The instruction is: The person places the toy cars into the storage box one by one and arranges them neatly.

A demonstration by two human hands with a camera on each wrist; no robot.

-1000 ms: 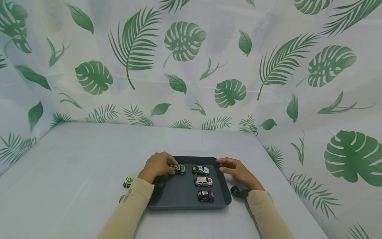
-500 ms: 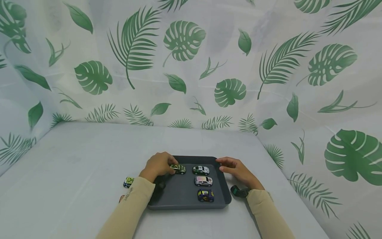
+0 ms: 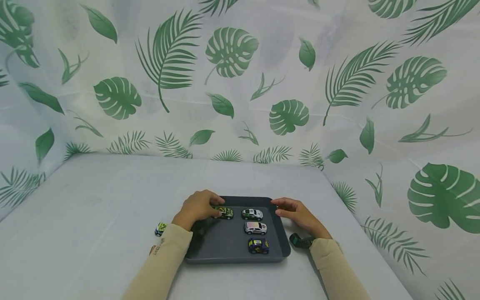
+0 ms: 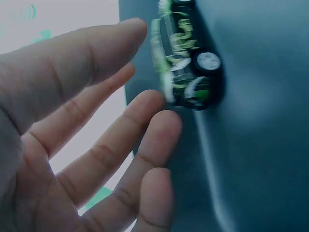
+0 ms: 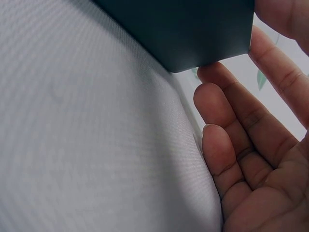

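Observation:
The dark grey tray (image 3: 225, 260) stands on the white-covered table. In its far left part sits a camouflage-patterned toy car (image 3: 226, 213). My left hand (image 3: 198, 206) is right at this car's left end; in the left wrist view its thumb and fingers are spread apart, and the toy car (image 4: 181, 58) stands past the fingertips with nothing gripped. At the tray's far right corner, my right hand (image 3: 300, 214) touches the outside with thumb and fingertips, fingers loosely bent. The right wrist view has the tray's wall (image 5: 207, 34) right at those fingertips.
Along the tray's right side are a white-and-green toy car (image 3: 252, 214), a white-and-pink one (image 3: 256, 228) and a dark blue one (image 3: 258, 246). A yellow-green toy car (image 3: 161, 228) lies left of the tray, partly behind my left sleeve (image 3: 165, 254). A leaf-patterned cloth (image 3: 240, 137) hangs behind.
My left fingers have spread off the camouflage toy car, which stays in its place in the tray. My right hand has not visibly moved.

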